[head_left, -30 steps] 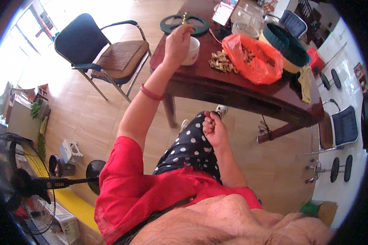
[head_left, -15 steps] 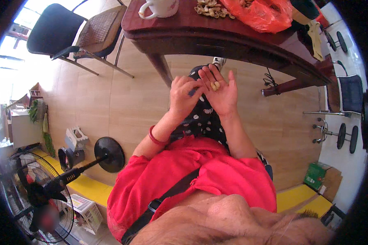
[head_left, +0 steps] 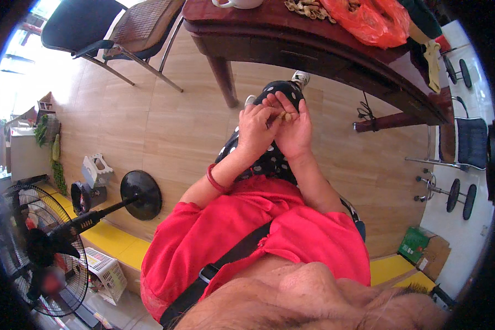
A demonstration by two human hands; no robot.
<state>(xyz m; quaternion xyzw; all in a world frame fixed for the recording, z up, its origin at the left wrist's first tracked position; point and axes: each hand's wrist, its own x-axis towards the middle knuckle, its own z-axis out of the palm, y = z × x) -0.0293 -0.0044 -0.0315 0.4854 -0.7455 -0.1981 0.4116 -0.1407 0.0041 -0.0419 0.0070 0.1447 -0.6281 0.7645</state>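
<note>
Both my hands meet over my lap, above black trousers with white dots. My left hand (head_left: 257, 130) pinches a small tan peanut (head_left: 284, 116) that rests against the fingers of my right hand (head_left: 293, 127). My right hand cups it from the other side. A red band circles my left wrist. On the dark wooden table (head_left: 291, 44) ahead lie a pile of peanuts (head_left: 308, 7), an orange plastic bag (head_left: 371, 22) and a white mug (head_left: 237, 3), all out of reach of the hands.
A black chair with a woven seat (head_left: 115, 27) stands at the upper left. A black standing fan (head_left: 44, 242) with a round base is at the lower left beside a white basket (head_left: 104, 272). Office chair (head_left: 467, 148) and dumbbells at the right. A cardboard box (head_left: 423, 250) sits lower right.
My left hand came down from the mug on the table to my lap and joined the right hand. The view tilted down; both hands now work the peanut together.
</note>
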